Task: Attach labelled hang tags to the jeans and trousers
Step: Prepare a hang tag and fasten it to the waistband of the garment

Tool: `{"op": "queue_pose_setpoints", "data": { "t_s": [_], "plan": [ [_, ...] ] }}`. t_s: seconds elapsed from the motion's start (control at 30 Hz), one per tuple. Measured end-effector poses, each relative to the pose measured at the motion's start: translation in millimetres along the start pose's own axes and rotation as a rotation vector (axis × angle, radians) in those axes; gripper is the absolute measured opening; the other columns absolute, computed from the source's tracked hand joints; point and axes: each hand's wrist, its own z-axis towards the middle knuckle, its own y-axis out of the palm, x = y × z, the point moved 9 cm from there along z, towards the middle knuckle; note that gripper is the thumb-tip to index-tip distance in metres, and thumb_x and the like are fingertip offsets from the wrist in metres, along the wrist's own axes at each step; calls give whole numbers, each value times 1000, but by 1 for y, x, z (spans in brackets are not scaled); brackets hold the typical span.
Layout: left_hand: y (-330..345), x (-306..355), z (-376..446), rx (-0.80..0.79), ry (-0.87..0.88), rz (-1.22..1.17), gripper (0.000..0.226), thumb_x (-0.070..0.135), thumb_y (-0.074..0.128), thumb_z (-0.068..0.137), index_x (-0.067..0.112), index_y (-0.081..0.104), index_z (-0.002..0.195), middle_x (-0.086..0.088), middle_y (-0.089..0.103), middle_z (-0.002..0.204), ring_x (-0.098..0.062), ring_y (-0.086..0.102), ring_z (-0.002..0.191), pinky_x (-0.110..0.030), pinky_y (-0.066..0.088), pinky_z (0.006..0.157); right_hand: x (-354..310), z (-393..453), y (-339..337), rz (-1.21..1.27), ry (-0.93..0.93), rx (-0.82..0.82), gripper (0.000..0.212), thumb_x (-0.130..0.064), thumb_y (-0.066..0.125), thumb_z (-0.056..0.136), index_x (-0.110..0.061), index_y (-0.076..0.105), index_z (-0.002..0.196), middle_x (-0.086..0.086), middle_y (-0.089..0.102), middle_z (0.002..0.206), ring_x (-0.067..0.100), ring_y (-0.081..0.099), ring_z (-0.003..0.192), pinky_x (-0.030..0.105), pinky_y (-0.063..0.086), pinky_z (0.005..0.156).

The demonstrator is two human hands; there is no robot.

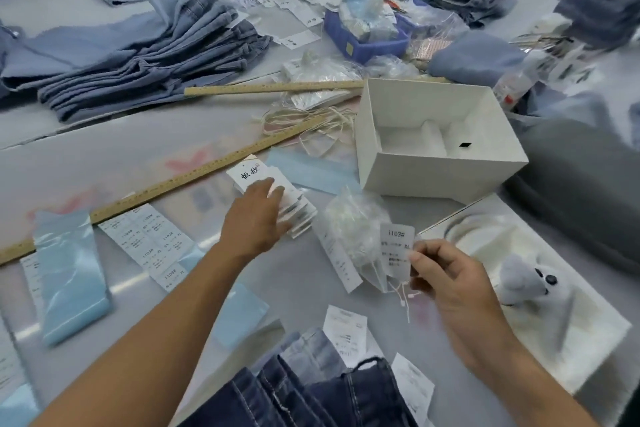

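Beside the white box on a grey worktable heaped with folded denim — left hand flat on stacked hang tags, right hand pinching a labelled tag; dark jeans lie nearest.

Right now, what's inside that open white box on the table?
The white box shows a white divider splitting it into compartments and one small black square in the right one. Its near wall hides the front of the floor, so anything there is unseen.

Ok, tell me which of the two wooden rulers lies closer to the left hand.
The nearer, diagonal ruler, running just beyond the left hand and the tag stack. The other ruler lies farther back, beside the folded jeans.
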Motion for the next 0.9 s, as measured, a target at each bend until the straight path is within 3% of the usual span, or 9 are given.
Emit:
{"op": "queue_pose_setpoints", "data": {
  "t_s": [0.13, 0.2, 0.27, 0.37, 0.43, 0.5, 0.63, 0.77, 0.9],
  "plan": [
    [8, 4, 7, -36, 20, 102, 33, 35, 65, 94, 16, 53, 119, -3, 51, 127, -26, 48, 122, -40, 50, 81, 13, -6, -5, 41, 19, -21, 15, -11, 63, 94, -17, 71, 83, 6, 71, 83, 15, 58, 73, 20, 52, 67],
    [-3, 14, 2, 105, 49, 108, 35, 43, 65, 94, 17, 57, 116, -3, 55, 123, -27, 51, 116, -40, 49, 79, 17, -6, -13, 74, 33, 3, 16, -10, 63, 93, -18, 71, 81, 6, 72, 84, 14, 58, 72, 20, 53, 66],
    [-10, 25, -13, 221, -21, -133, 33, 55, 63, 91, 23, 58, 100, 4, 58, 102, -23, 56, 98, -36, 46, 67, 20, -6, -24, 124, 53, 45, 17, -9, 63, 93, -17, 71, 80, 13, 70, 86, 19, 58, 74, 20, 54, 66],
    [50, 56, -38, -170, -230, -681, 60, 67, 77, 73, 33, 42, 108, 15, 54, 95, -10, 56, 88, -29, 46, 70, 23, -11, -35, 153, 66, 99, 20, -5, 61, 94, -13, 70, 78, 12, 70, 85, 18, 57, 72, 20, 54, 66],
    [82, 78, -48, -411, -362, -1048, 78, 51, 89, 69, 29, 35, 120, 9, 59, 111, -9, 61, 98, -23, 53, 70, 25, -15, -37, 175, 72, 119, 22, -1, 60, 94, -11, 70, 76, 5, 69, 78, 13, 57, 69, 19, 54, 64],
    [87, 86, -39, -452, -424, -1251, 75, 31, 93, 71, 22, 41, 124, -2, 65, 119, -17, 66, 106, -26, 59, 75, 27, -19, -38, 190, 77, 123, 23, 1, 61, 93, -11, 71, 76, 2, 67, 74, 11, 56, 66, 18, 54, 62],
    [89, 85, -30, -344, -566, -1349, 40, -4, 78, 80, 20, 49, 95, -10, 66, 111, -23, 67, 100, -36, 61, 80, 33, -25, -38, 195, 104, 117, 22, -2, 62, 92, -13, 73, 76, 7, 65, 74, 11, 57, 66, 20, 55, 63],
    [73, 60, -41, -144, -704, -1282, 18, -8, 52, 90, 7, 57, 81, -14, 67, 92, -28, 68, 81, -52, 62, 78, 35, -32, -35, 240, 132, 128, 24, 0, 63, 91, -14, 73, 74, 11, 66, 75, 12, 56, 64, 20, 56, 62],
    [29, 53, -67, -91, -659, -1423, 7, -2, 62, 96, 2, 62, 90, -17, 75, 96, -29, 76, 77, -40, 63, 63, 29, -43, -30, 315, 202, 153, 37, 5, 60, 91, -17, 73, 64, 8, 66, 71, 12, 57, 60, 22, 56, 55]
  ]
}}
